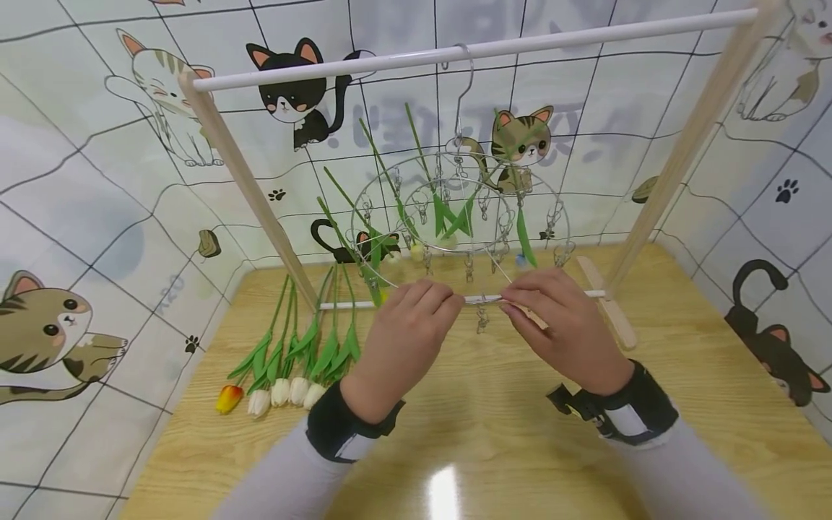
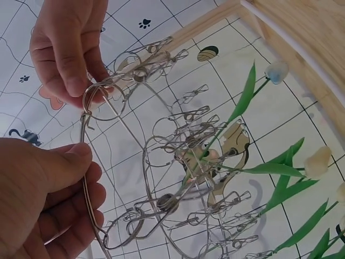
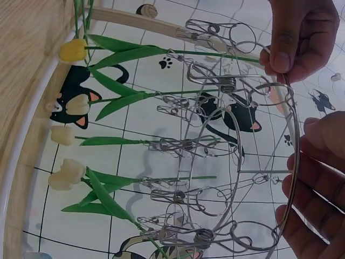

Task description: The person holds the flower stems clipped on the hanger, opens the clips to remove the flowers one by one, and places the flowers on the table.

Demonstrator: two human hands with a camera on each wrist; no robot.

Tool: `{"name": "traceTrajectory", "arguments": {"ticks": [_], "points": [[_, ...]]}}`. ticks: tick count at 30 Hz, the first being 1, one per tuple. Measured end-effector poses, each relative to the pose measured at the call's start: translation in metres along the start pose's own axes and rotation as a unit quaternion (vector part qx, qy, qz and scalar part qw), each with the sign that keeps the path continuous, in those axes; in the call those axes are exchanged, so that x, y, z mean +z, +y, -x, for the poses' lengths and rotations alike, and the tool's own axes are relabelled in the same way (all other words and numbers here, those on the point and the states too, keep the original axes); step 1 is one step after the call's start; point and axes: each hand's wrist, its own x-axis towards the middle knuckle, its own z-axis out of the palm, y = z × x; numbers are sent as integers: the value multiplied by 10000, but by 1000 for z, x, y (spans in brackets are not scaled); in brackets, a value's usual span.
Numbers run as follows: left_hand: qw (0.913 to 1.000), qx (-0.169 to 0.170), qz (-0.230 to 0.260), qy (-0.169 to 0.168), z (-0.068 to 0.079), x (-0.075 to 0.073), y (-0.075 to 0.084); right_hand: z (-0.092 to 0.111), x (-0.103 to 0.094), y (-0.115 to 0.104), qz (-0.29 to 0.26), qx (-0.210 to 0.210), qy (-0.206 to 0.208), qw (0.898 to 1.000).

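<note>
A round wire clip hanger [image 1: 469, 79] hangs by its hook from a white rod, its outer ring tipped towards me. My left hand [image 1: 411, 339] grips the near edge of that ring between thumb and fingers. Just to the right, my right hand [image 1: 565, 325] pinches the same edge. Between the hands, a metal clip [image 1: 482, 318] dangles. Several artificial tulips hang head down from other clips, among them a blue tulip [image 2: 276, 72], a yellow tulip [image 3: 72, 50] and a white tulip [image 3: 63, 135].
White rods [image 1: 390, 61] and wooden posts [image 1: 243, 170] form the stand around the hanger. On the left of the wooden table [image 1: 507, 440] lie several white tulips [image 1: 280, 391] and an orange-yellow tulip [image 1: 229, 399]. Cat-patterned cloth [image 1: 403, 87] surrounds the table's back and sides.
</note>
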Motion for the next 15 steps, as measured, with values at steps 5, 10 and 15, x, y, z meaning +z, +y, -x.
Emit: {"name": "traceTrajectory", "arguments": {"ticks": [5,10,15], "points": [[9998,-21,169,-58,5,1,-6,-2,-15,16,-7,176,-267,9995],[9998,21,222,5,10,1,-15,-10,-35,48,27,368,-436,9984],[9997,12,235,88,15,2,-22,-18,-48,84,222,364,-574,9974]]}}
